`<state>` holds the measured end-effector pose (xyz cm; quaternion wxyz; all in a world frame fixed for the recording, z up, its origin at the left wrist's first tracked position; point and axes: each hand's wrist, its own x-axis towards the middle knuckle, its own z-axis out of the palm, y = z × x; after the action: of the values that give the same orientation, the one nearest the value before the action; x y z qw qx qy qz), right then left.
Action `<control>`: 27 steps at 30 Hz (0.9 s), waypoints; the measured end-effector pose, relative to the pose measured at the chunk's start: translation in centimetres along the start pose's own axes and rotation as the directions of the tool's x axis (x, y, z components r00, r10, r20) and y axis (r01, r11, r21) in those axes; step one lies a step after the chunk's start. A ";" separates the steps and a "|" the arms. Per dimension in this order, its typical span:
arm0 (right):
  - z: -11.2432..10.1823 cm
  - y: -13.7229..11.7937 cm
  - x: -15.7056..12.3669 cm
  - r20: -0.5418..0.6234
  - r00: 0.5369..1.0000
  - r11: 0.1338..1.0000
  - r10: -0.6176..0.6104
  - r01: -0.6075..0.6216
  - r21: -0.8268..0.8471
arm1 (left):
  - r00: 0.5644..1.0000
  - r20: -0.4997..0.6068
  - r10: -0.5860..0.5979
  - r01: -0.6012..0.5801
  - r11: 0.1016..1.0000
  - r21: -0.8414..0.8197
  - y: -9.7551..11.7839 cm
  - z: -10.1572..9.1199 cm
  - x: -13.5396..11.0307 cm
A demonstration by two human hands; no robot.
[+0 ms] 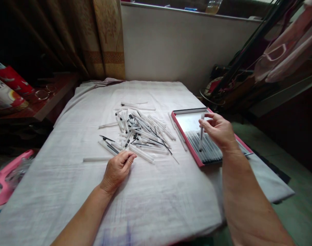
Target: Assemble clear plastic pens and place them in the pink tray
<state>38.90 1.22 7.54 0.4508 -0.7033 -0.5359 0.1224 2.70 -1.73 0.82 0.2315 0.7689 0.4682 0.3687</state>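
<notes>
Right hand (219, 131): fingers pinch one upright pen (201, 140) over the pink-rimmed box (185, 139). Left hand (118, 167): fingers curled beside loose pen parts (145, 133) on the cloth-covered counter (161, 198); grip indeterminable. Advisable: lay the pen parallel to the boxed pens (209, 155).

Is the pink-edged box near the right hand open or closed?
Open: no lid covers the box, and the thin sticks lying inside are visible. The right hand holds another stick over it.
</notes>
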 end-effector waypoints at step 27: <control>4.6 -4.3 -2.6 0.408 0.909 0.823 -0.087 0.296 -0.485 | 0.877 0.111 -0.467 0.422 0.641 -0.642 -0.2 -0.4 0.6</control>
<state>32.12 1.34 7.42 0.1380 -0.7067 -0.6921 0.0506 2.41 -1.11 1.15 0.5506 0.4890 0.4925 0.4638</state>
